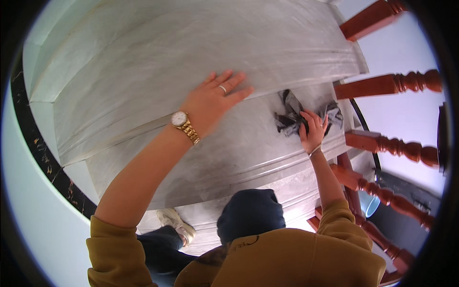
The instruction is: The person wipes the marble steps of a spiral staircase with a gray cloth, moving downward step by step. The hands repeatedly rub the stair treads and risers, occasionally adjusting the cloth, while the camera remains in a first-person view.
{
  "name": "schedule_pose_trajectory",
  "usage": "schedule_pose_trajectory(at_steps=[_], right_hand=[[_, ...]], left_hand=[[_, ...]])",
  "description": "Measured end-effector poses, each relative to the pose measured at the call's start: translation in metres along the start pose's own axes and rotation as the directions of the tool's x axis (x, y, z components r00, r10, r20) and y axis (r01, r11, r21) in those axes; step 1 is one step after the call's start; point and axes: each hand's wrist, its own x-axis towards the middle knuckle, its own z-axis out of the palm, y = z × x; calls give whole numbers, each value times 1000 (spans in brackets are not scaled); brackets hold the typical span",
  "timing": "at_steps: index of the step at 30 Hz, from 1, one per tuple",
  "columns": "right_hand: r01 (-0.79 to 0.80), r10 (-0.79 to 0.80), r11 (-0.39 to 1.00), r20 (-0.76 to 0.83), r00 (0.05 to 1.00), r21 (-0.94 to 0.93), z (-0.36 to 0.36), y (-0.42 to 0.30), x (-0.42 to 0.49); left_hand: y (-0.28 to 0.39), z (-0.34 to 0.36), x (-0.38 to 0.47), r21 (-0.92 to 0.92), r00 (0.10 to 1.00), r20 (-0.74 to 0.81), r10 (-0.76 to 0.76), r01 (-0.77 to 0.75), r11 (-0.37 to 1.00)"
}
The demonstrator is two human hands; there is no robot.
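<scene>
My right hand [312, 131] grips a crumpled grey and black cloth [291, 104], pressed on a grey marble stair tread [229, 140] close to the railing side. The cloth spreads out on both sides of my fingers. My left hand [217, 98], with a ring and a gold-coloured wristwatch [185, 125], is slightly blurred, its fingers spread, at the edge of the stair above. It holds nothing. Whether its palm touches the stone, I cannot tell.
Turned reddish wooden balusters [389, 86] line the right side. Dark marble skirting [53, 168] curves along the left wall. More steps lie above and below. A light blue bucket [368, 204] shows beyond the balusters. My knee [251, 213] and shoe [175, 224] are at the bottom.
</scene>
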Motion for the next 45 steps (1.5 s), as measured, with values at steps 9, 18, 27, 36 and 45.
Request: schedule_pose_trajectory(at_steps=[9, 18, 27, 36, 45], right_hand=[[59, -75, 994, -194, 978, -89, -23, -47, 2], [54, 157, 868, -376, 913, 493, -127, -173, 24], [115, 196, 822, -466, 863, 557, -179, -190, 46], [63, -312, 853, 409, 858, 518, -155, -140, -27], [-141, 148, 986, 78, 986, -88, 28, -175, -41]], left_hand=[[-3, 19, 1, 49, 978, -191, 80, -72, 996], [78, 37, 0, -358, 935, -302, 184, -290, 887], [59, 32, 6, -934, 996, -38, 84, -66, 352], [20, 28, -39, -362, 922, 186, 341, -258, 896], [58, 140, -34, -99, 994, -88, 71, -79, 992]])
